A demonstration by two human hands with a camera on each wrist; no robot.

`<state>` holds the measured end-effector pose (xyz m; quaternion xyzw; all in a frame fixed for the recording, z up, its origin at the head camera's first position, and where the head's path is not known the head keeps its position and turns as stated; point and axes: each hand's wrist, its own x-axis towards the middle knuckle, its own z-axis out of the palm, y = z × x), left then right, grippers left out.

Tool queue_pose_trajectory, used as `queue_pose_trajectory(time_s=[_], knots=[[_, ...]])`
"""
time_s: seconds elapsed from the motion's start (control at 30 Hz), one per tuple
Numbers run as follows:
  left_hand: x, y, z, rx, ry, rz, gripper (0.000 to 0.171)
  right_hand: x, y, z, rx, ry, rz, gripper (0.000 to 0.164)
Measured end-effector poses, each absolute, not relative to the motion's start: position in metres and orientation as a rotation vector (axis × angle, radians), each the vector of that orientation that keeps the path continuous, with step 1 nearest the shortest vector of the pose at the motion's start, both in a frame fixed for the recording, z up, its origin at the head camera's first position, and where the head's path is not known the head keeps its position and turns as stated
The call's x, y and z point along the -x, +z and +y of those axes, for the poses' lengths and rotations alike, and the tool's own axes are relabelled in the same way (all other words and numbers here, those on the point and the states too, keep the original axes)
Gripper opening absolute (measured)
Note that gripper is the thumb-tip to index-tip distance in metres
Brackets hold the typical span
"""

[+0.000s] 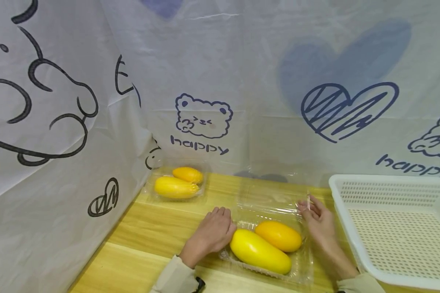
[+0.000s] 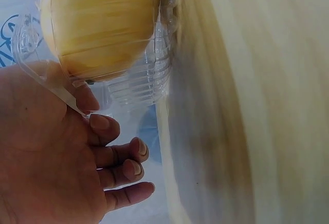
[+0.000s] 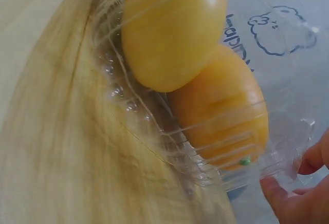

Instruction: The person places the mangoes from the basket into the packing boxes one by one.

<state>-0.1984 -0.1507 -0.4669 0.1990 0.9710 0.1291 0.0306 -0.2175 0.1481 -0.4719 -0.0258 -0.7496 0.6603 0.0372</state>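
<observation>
A clear plastic clamshell box (image 1: 305, 266) lies on the wooden table with its lid (image 1: 269, 195) raised at the back. Inside, a long yellow melon-like fruit (image 1: 260, 251) lies beside a shorter orange-yellow one (image 1: 278, 236). At the box's left side, my left hand (image 1: 213, 228) pinches the plastic rim between thumb and forefinger; its other fingers curl loosely, seen in the left wrist view. My right hand (image 1: 320, 221) pinches a clear plastic edge at the back right corner, near where lid and base meet. The right wrist view shows thumb and finger (image 3: 275, 196) on that edge.
A second clear box (image 1: 149, 191) with two yellow fruits (image 1: 176, 187) stands at the back left by the cloth wall. A white perforated basket (image 1: 355, 240) is close to the right hand. Printed white cloth (image 1: 249, 134) hangs behind and on the left.
</observation>
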Motion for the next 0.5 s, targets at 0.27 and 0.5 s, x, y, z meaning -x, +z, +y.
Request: queue_pose_trajectory(time_s=[0.27,0.5], knots=[[0.1987,-0.4700,-0.1494,-0.639,0.444,2.994,0.025,0.2133,-0.4688,0.1441,0.001,1.974,-2.191,0.044],[0.2011,-0.4714,-0.1494,-0.626,0.501,3.017,0.022,0.2124,-0.4666,0.1397,-0.078,1.885,-2.116,0.037]])
